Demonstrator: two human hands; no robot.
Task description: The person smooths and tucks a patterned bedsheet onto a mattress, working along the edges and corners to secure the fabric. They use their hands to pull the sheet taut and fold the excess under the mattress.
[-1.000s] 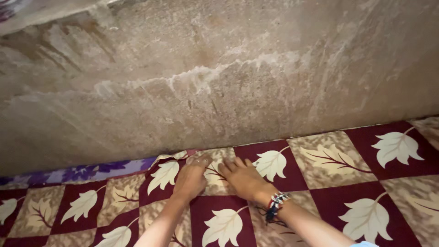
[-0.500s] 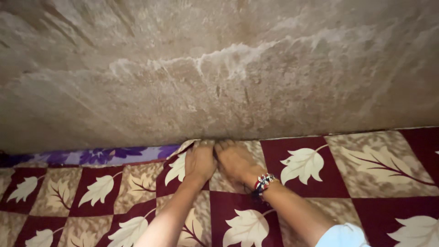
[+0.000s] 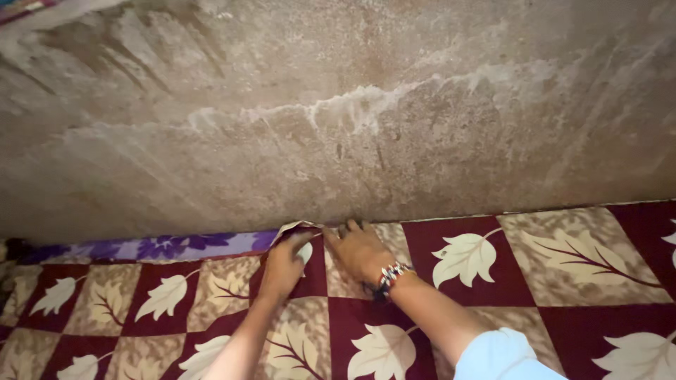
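Note:
A bedsheet (image 3: 563, 281) with maroon and tan squares and cream leaf prints covers the surface below me, up to a rough wall. My left hand (image 3: 283, 264) pinches a raised fold of the sheet's edge (image 3: 294, 227) by the wall. My right hand (image 3: 358, 248), with a beaded bracelet on the wrist, lies flat on the sheet right beside it, fingertips at the wall line.
The stained, rough plaster wall (image 3: 338, 112) fills the upper half of the view. A purple flowered cloth (image 3: 162, 247) shows under the sheet's edge to the left, along the wall. My light blue sleeve (image 3: 503, 355) is at the bottom.
Both hands pushed up to the wall line. The left hand has since drawn back a little and lifted the sheet's edge into a fold; the right hand stays flat.

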